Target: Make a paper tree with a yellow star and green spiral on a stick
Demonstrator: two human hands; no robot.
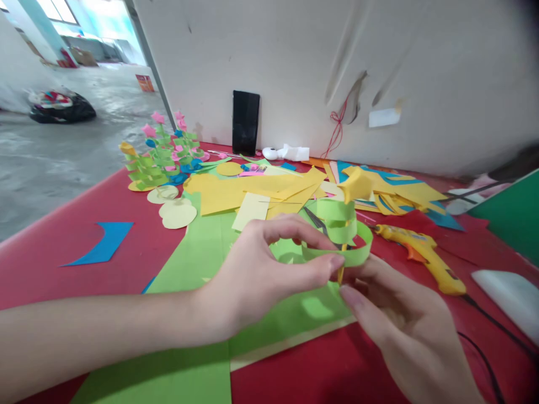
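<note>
My left hand [269, 264] pinches a light green paper strip [360, 252] between thumb and index finger, at the lower end of a small paper tree. The strip is looped in tiers around a thin yellow stem [341, 275], and a yellow paper star [356, 185] tops it. Below, on the right, my right hand [396, 308] has its thumb and fingers closed on the stem's lower end. Some of the right fingers are hidden behind the strip. Both hands are above green paper sheets [189, 336] on the red table [295, 365].
A yellow glue gun [425, 255] with a black cable lies at the right. Finished paper trees [164, 151] stand back left, near cream paper discs [177, 213]. Yellow sheets [227, 191] lie behind my hands, and a black phone [246, 123] leans on the wall.
</note>
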